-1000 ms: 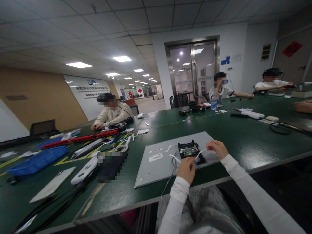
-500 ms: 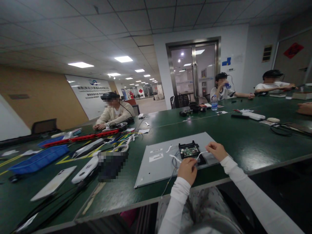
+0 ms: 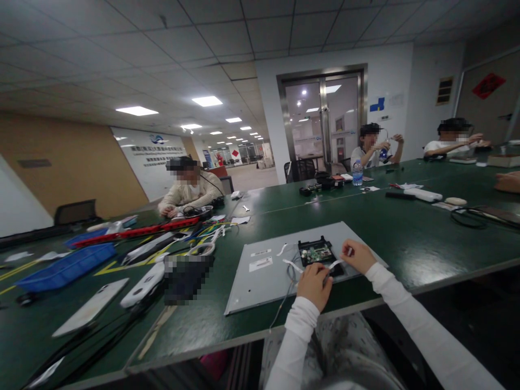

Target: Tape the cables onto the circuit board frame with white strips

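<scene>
A grey flat panel (image 3: 254,290) lies on the green table, with a black frame (image 3: 301,254) holding a green circuit board (image 3: 319,253) on it. My left hand (image 3: 314,285) is closed at the frame's near edge, its fingertips on a narrow white strip (image 3: 335,264). That strip runs right towards my right hand (image 3: 359,257), which is pinched with a bit of white showing between the fingers. Whether this bit is the strip's other end is hard to see. More white strips and a thin grey cable (image 3: 291,271) lie left of the frame.
Left on the green table (image 3: 211,330) are a white phone-like slab (image 3: 91,307), a white handheld device (image 3: 143,284), a blue tray (image 3: 67,266) and tangled cables. A water bottle (image 3: 357,173) stands farther back. Several other people sit around the table.
My right hand has drawn in slightly and curled more, and less of the strip stretches between my hands. My left hand has turned a little over the frame's near edge.
</scene>
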Motion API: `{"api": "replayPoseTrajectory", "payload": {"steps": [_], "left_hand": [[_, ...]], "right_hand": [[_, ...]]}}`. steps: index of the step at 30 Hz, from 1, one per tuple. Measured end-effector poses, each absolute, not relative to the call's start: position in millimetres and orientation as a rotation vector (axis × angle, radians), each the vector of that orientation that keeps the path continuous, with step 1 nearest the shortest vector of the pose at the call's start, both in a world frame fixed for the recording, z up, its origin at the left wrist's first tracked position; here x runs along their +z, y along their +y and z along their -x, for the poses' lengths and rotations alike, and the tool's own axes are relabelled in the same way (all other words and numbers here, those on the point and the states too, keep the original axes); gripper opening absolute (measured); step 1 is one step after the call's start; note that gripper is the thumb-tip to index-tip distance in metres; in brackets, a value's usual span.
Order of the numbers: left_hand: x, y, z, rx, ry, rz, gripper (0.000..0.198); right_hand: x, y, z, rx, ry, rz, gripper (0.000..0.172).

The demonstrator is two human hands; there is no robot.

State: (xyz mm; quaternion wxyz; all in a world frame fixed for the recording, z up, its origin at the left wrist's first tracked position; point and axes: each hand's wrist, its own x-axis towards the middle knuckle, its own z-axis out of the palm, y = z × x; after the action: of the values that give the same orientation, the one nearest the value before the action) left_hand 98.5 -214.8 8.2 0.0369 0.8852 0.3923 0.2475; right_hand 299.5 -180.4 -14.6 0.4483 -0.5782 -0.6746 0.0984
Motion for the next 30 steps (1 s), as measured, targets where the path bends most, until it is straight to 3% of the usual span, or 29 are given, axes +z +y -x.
{"api": "replayPoseTrajectory", "payload": {"steps": [30], "left_hand": [[9.0, -215.4, -99.5, 0.769, 1.201, -2.678, 0.026]], "right_hand": [[-19.3, -179.3, -298.8, 0.248, -1.829, 1.358, 0.015]]}}
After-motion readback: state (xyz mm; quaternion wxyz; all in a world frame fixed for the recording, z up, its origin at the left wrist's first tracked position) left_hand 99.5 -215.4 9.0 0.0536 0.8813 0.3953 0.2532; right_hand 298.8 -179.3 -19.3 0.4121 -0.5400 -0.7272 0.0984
